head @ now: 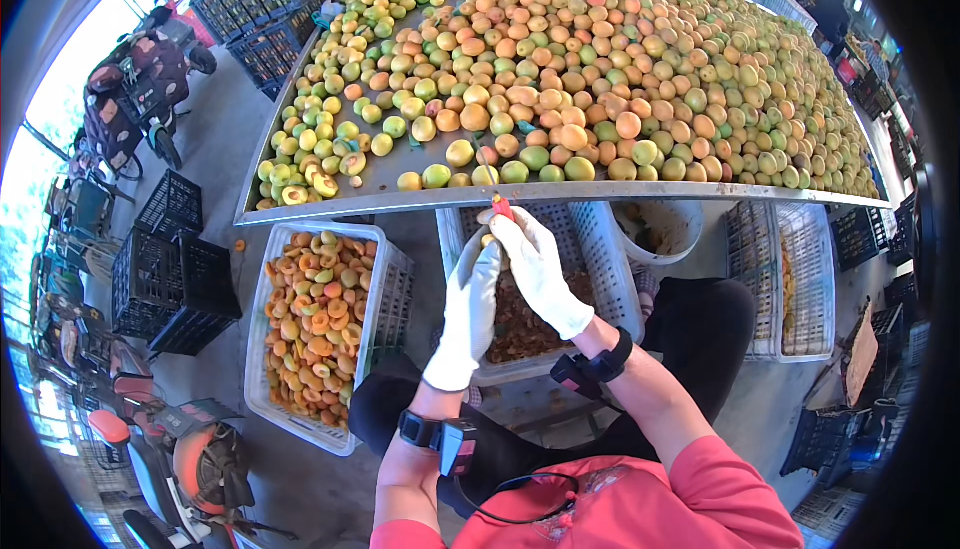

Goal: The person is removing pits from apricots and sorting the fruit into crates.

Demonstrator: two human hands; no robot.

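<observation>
My right hand (534, 267), in a white glove, grips the red handle of a small knife (502, 206) whose thin blade points away over the table edge. My left hand (472, 301), gloved too, touches it from the left, and a small yellowish fruit piece (487, 240) shows at its fingertips; most of it is hidden. Whole apricots (574, 136) cover much of the metal-rimmed table (420, 205) in front. Some cut apricot halves (324, 185) lie at its near left corner. Below my hands stands a white plastic crate (616, 279) with brown bits, seemingly pits, at its bottom.
A white crate (300, 429) full of apricot halves stands at left. Right of the middle crate are a white bucket (679, 230) and further white crates (814, 286). Black crates (150, 279) and parked scooters (142, 91) stand at far left. My knees flank the middle crate.
</observation>
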